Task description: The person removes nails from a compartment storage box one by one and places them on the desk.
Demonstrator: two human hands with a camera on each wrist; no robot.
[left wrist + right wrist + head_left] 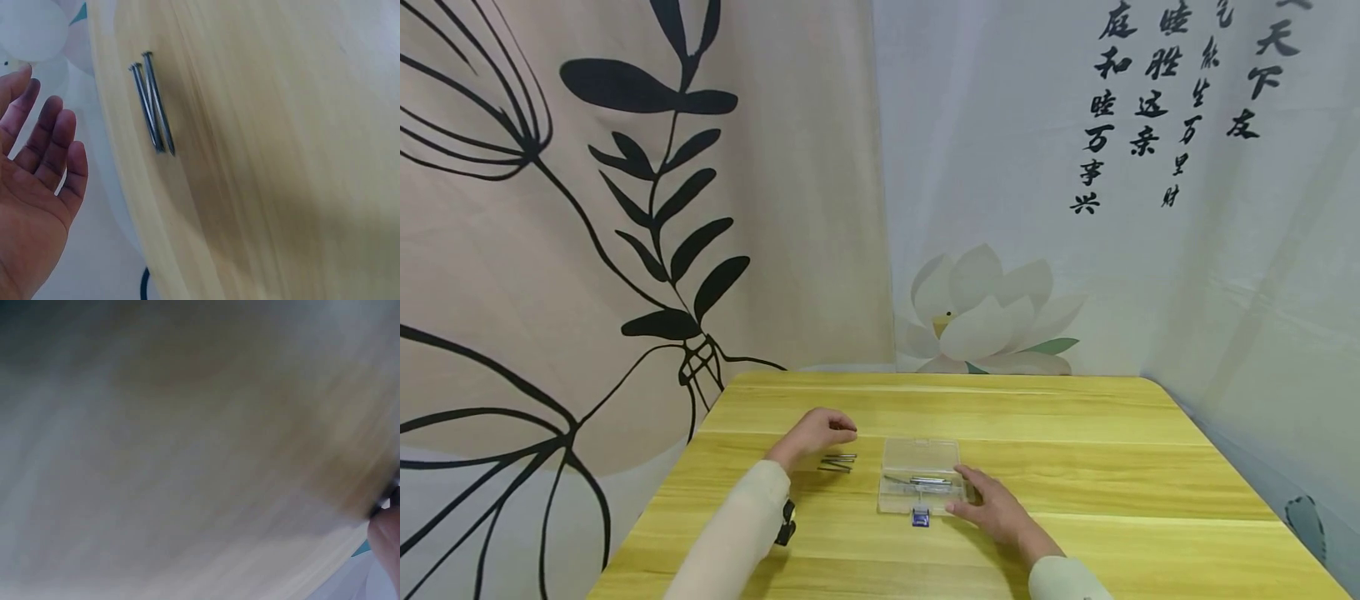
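Note:
Several steel nails (837, 462) lie on the wooden table, and the left wrist view shows these nails (152, 103) close together with flat heads. My left hand (816, 433) hovers just beyond them, fingers loosely bent; in the left wrist view that hand (44, 169) has nothing in its palm. Right of the nails sits a clear plastic box (891, 503), its lid (921, 455) folded back. Inside it are more metal nails (931, 481). My right hand (1000, 508) holds the box's right end between thumb and fingers. In the blurred right wrist view only the thumb (387, 534) shows.
A small blue latch (921, 518) sticks out at the box's front. The wooden table (1112, 467) extends on both sides of the box. Behind it hangs a printed curtain (820, 208). A black wrist strap (786, 525) is on the left sleeve.

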